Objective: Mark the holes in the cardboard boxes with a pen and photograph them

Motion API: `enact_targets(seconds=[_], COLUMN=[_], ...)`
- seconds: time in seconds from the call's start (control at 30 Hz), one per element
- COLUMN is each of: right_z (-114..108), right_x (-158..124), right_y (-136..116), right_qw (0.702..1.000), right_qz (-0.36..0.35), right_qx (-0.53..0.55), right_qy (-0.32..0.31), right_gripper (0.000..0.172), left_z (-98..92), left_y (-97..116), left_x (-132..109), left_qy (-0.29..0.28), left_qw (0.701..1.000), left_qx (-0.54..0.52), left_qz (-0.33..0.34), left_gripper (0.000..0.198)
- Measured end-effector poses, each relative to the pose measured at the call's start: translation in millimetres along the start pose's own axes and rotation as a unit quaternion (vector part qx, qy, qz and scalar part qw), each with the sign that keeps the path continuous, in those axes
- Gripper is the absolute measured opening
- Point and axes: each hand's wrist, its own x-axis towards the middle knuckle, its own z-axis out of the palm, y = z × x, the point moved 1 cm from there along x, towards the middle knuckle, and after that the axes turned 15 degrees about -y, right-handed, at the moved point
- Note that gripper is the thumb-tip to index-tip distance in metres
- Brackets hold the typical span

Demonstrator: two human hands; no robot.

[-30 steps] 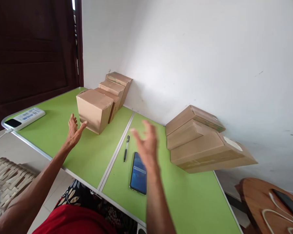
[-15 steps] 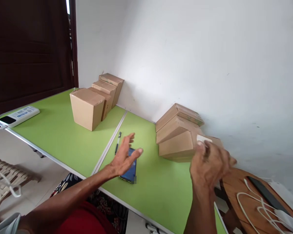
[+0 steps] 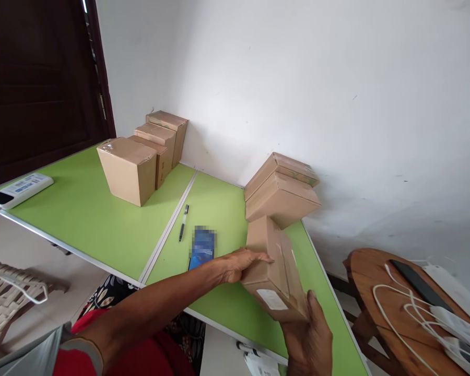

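Note:
A brown cardboard box (image 3: 276,266) is tilted over the right part of the green table (image 3: 225,203), with a white label (image 3: 272,299) on its near face. My left hand (image 3: 245,261) grips its left side, thumb and fingers against the cardboard. At the lower right corner, my right hand (image 3: 311,334) holds the same box, its thumb up along the side. Behind it, two more boxes (image 3: 284,198) lean near the wall. A phone (image 3: 202,248), partly pixelated, and a pen (image 3: 184,223) lie left of my left hand.
Several cardboard boxes (image 3: 127,169) stand in a row on the left half of the table. A white device (image 3: 21,190) lies at the far left edge. To the right, a wooden stool (image 3: 379,303) bears white cables and a black device (image 3: 419,282).
Both hands have moved onto the front box of the right group, which is now pulled toward me and turned. The white piece at my right fingers no longer shows there. The view has shifted slightly.

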Motion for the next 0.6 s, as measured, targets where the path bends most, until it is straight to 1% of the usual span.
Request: enact_targets(seconds=[0.03, 0.1, 0.17, 0.23, 0.27, 0.33, 0.4, 0.47, 0.53, 0.6], right_z=[-2.2, -1.6, 8.7, 28.3, 40.6, 66.9, 92.6, 116.6, 139.0, 159.0], right_x=[-6.3, -18.6, -30.3, -40.4, -44.5, -50.5, -54.1, -57.4, -62.5, -69.9], right_y=[4.9, 11.0, 13.5, 14.7, 15.6, 18.9, 24.6, 31.8, 38.5, 43.5], right_qw=[1.0, 0.999, 0.998, 0.997, 0.995, 0.986, 0.973, 0.96, 0.953, 0.95], right_qz=[0.004, 0.022, 0.052, 0.071, 0.073, 0.067, 0.051, 0.046, 0.048, 0.037], right_qx=[0.007, 0.022, 0.026, 0.01, -0.002, -0.028, -0.046, -0.061, -0.073, -0.092], right_qy=[0.018, 0.043, 0.03, -0.022, -0.063, -0.15, -0.221, -0.268, -0.29, -0.297], right_gripper=[0.046, 0.046, 0.053, 0.06, 0.063, 0.066, 0.07, 0.072, 0.071, 0.069], left_z=[-2.0, -5.4, -8.7, -13.3, -16.6, -24.5, -32.7, -39.0, -42.8, -44.6], left_y=[0.0, 3.6, 8.8, 13.6, 15.2, 17.3, 19.3, 22.4, 26.2, 29.3], left_x=[-12.6, -45.2, -83.4, -122.1, -140.8, -175.8, -207.7, -236.0, -259.1, -275.3], left_qy=[0.002, 0.001, -0.021, -0.057, -0.069, -0.075, -0.062, -0.036, 0.013, 0.086], left_qw=[1.0, 1.0, 1.0, 0.996, 0.992, 0.985, 0.979, 0.975, 0.972, 0.968], left_qx=[-0.009, -0.006, -0.002, 0.011, 0.015, 0.027, 0.041, 0.057, 0.076, 0.085], left_qz=[-0.017, -0.021, 0.003, 0.066, 0.1, 0.155, 0.19, 0.21, 0.221, 0.22], left_gripper=[0.079, 0.092, 0.098, 0.094, 0.091, 0.088, 0.086, 0.08, 0.072, 0.07])
